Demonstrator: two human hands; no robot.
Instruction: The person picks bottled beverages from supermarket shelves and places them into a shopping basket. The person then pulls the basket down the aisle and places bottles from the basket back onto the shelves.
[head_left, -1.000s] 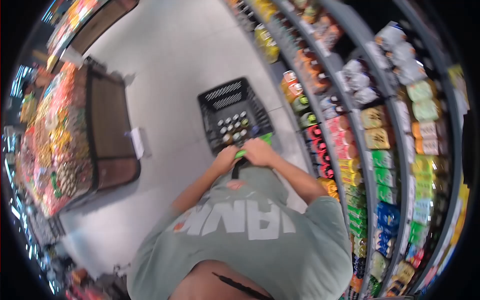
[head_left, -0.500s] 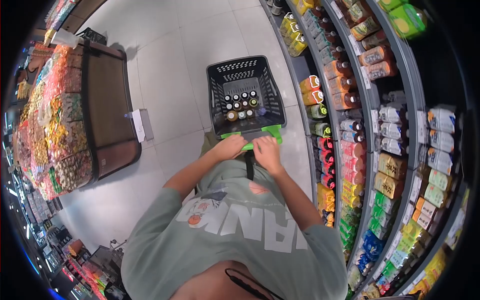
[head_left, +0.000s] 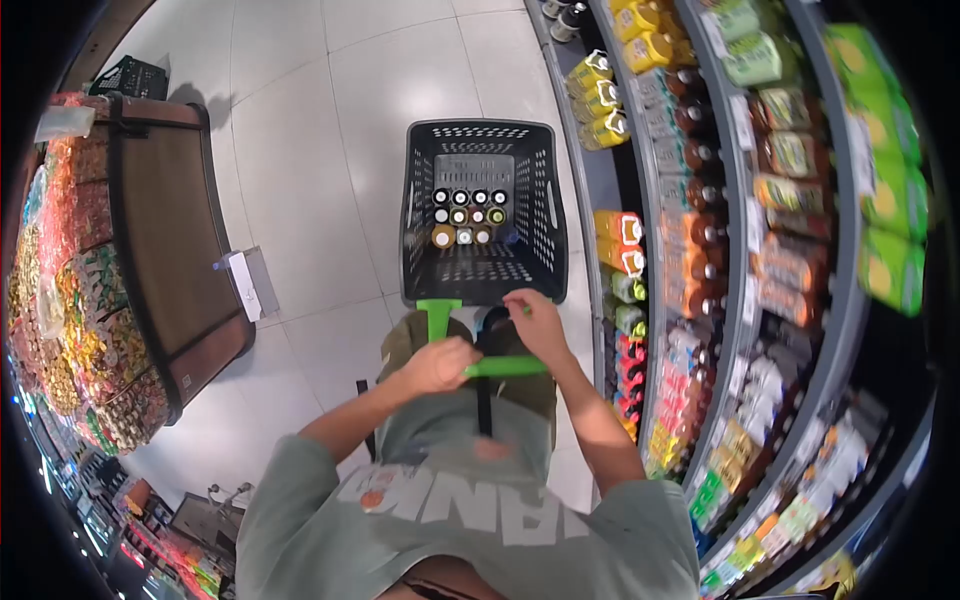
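A black plastic shopping basket [head_left: 410, 230] stands on the floor ahead of me, with several capped bottles [head_left: 465, 215] upright in its middle part. Its green handle [head_left: 510, 366] stretches back from the near rim towards my body. My left hand [head_left: 443, 366] is closed around the left end of the crossbar. Higher up, my right hand [head_left: 538, 325] is at the handle's right side arm, close to the basket's near rim. Its fingers are curled, with a bit of green showing between them, and the hand covers most of that arm.
Shelves [head_left: 735, 180] packed with bottled drinks run along the right, close to the basket. At left stands a brown display bin [head_left: 170, 210] heaped with wrapped sweets [head_left: 75, 320]. A white box-like piece [head_left: 245, 285] juts from the bin's side. A dark crate [head_left: 130, 78] sits behind it.
The handle's crossbar has come back towards my body, away from the basket rim. My left hand moved back with it; my right hand went from the crossbar to the right side arm.
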